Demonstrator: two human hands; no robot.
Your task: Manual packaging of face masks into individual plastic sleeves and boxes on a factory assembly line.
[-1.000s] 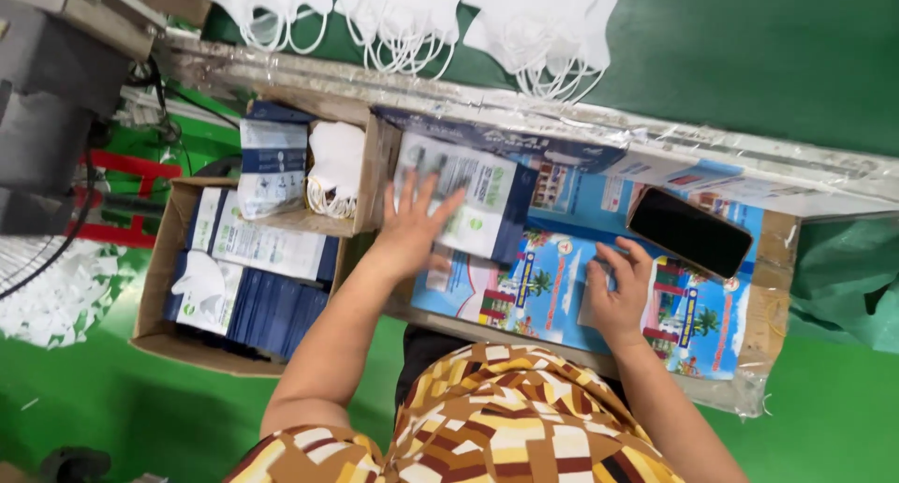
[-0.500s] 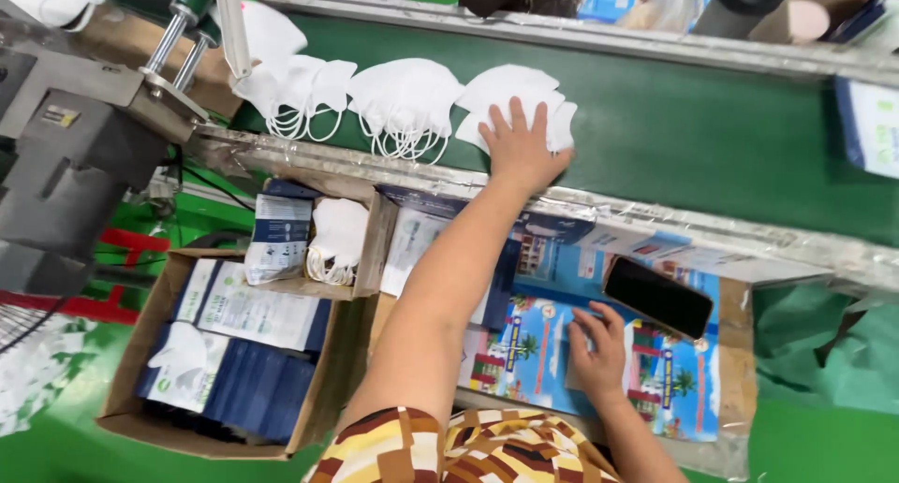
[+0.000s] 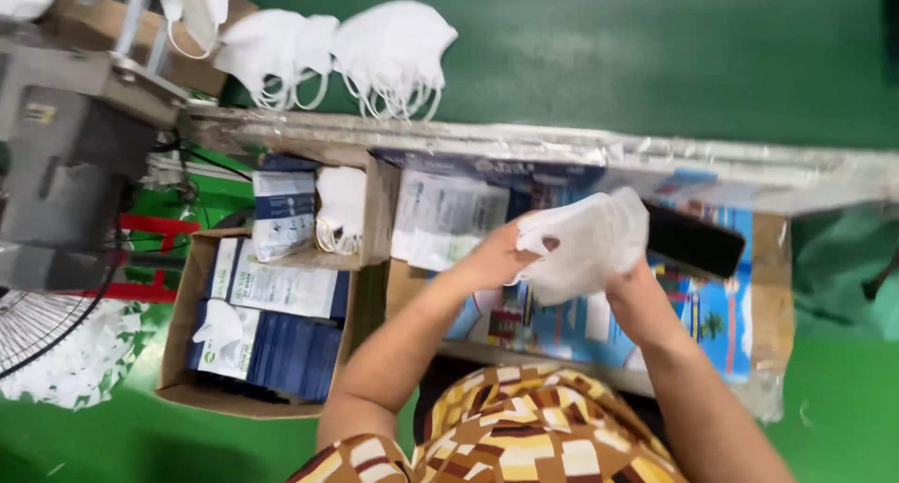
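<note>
I see the white face mask [image 3: 585,244] held up between both hands, my left hand [image 3: 492,258] pinching its left edge, my right hand [image 3: 641,300] gripping beneath, over the printed surface [image 3: 721,305].

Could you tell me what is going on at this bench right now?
A person holds a small stack of white face masks between the left hand and the right hand, above a colourful printed sheet. A black phone lies on that sheet. More white masks sit on the green belt beyond. A cardboard box of packets stands to the left.
</note>
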